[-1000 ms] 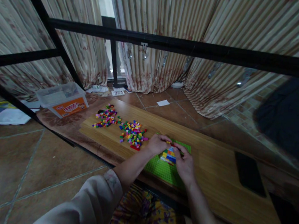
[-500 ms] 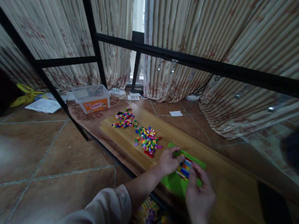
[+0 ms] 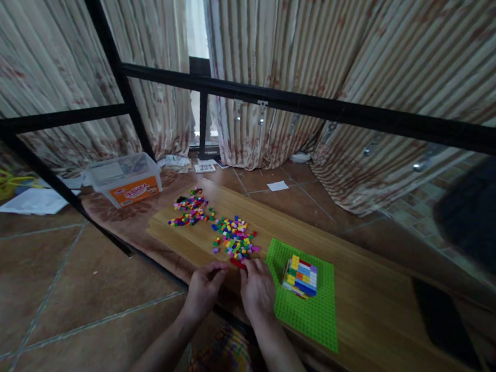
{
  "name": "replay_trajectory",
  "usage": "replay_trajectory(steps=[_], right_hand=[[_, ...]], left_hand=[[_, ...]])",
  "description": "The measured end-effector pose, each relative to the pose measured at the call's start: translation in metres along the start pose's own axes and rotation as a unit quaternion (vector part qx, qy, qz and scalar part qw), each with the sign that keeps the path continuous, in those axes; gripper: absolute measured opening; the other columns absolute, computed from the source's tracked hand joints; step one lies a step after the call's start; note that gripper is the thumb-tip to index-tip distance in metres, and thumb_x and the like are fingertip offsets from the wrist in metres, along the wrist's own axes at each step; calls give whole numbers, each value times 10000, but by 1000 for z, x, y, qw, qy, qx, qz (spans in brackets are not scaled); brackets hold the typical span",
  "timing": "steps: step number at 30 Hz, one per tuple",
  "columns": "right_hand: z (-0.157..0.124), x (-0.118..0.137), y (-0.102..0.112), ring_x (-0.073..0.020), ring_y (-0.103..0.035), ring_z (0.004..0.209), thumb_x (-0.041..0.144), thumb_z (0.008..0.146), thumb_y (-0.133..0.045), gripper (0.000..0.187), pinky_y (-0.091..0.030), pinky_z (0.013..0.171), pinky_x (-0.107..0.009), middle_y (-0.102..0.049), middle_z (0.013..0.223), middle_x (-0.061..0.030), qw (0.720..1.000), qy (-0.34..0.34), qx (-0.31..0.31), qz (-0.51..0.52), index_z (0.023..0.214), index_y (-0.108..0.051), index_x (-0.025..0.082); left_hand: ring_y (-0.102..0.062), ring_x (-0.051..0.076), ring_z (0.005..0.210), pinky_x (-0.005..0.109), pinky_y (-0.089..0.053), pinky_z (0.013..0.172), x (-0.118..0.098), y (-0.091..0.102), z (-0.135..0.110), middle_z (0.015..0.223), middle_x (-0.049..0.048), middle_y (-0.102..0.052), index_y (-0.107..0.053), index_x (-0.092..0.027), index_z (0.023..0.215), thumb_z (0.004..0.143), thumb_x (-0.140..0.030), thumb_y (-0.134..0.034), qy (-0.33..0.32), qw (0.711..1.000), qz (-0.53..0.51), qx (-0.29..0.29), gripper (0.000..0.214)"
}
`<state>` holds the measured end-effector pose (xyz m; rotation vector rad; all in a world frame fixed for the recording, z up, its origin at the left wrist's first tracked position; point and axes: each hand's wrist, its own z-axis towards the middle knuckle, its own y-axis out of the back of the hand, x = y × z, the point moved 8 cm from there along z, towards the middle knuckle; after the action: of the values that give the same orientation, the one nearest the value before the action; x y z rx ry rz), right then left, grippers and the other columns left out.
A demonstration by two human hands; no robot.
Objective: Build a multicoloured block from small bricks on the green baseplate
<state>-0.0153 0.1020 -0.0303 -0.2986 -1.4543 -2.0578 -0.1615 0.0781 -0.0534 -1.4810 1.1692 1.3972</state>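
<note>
Just in front of the piled toy bricks (image 3: 235, 237), a long red brick (image 3: 236, 263) shows at the fingertips of my right hand (image 3: 259, 291), whose thumb and fingers are closed on it. My left hand (image 3: 203, 291) is to the left of it, thumb and fingertips pinched together; whatever they hold is too small to make out. To the right, a multicoloured block of stacked bricks (image 3: 301, 276) sits on a green studded baseplate (image 3: 310, 319). Neither hand touches the baseplate.
The wooden board (image 3: 368, 301) carries a second brick pile (image 3: 190, 207) and a dark flat panel (image 3: 447, 322). A clear plastic tub (image 3: 125, 178) with an orange label stands at the far left. A black metal rail (image 3: 303, 102) crosses before the curtains (image 3: 282, 44).
Both hands have left the stacked bricks and moved left to the near edge of the pile. The red brick there is now at my right fingertips. The view has shifted somewhat.
</note>
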Motion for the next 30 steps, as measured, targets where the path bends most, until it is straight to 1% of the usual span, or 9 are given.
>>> replay_trajectory(steps=[4,7,9,12,15,17,20,23,30], right_hand=[[2,0,-3,-240,-565,880,139,873,-439,243,-442,761,-368,-635,882,-63,1000,4,19,-11,919,-645,259],[-5,4,11,-226,-562,873,152,881,-455,217,-447,758,-350,-636,861,-39,999,6,26,22,892,-639,265],[-15,2,35,-212,-563,870,182,893,-464,195,-452,758,-333,-639,873,-28,998,-3,12,65,912,-638,266],[-30,-19,87,-192,-574,895,243,915,-458,194,-454,797,-320,-648,933,-25,992,-37,-43,113,966,-643,270],[-37,-65,140,-202,-578,927,328,897,-497,183,-449,825,-338,-646,975,-34,980,-100,-126,113,961,-657,268],[-35,-97,160,-209,-586,888,368,886,-499,206,-452,798,-348,-649,935,-40,974,-139,-151,100,934,-663,252],[-24,-123,164,-212,-592,872,390,875,-493,236,-458,785,-352,-653,916,-50,974,-141,-144,102,895,-668,233],[-15,-125,154,-206,-600,852,386,873,-492,243,-464,775,-344,-657,896,-51,978,-126,-121,111,896,-674,226],[-11,-119,145,-189,-598,828,347,883,-479,237,-477,750,-331,-647,890,-55,979,-121,-117,116,923,-670,212]], left_hand=[[-645,190,795,287,-500,761,-6,-9,1,798,24,-711,-702,-174,797,689,-321,-656,6,1000,-3,24,188],[-639,185,774,278,-498,734,-8,-13,1,785,22,-704,-699,-173,815,686,-344,-667,6,999,3,32,217],[-625,168,712,262,-491,674,-9,-16,3,752,13,-692,-694,-172,827,685,-351,-673,12,999,1,30,229],[-612,158,695,246,-475,634,-16,-26,6,752,13,-685,-688,-169,827,699,-338,-664,4,999,-7,36,214],[-620,167,795,253,-474,721,-31,-50,10,824,30,-697,-691,-167,839,735,-312,-637,-35,997,-3,70,186],[-620,167,837,256,-470,765,-40,-71,13,872,37,-699,-687,-168,872,758,-302,-619,-59,993,-6,100,189],[-616,162,811,250,-473,741,-49,-103,19,864,41,-692,-681,-161,907,783,-309,-600,-82,986,3,147,209],[-608,155,755,240,-471,684,-54,-128,25,843,43,-690,-684,-155,948,800,-305,-582,-98,978,45,181,234],[-627,154,741,242,-486,663,-55,-157,31,860,28,-702,-689,-179,971,826,-281,-548,-114,961,129,214,226]])
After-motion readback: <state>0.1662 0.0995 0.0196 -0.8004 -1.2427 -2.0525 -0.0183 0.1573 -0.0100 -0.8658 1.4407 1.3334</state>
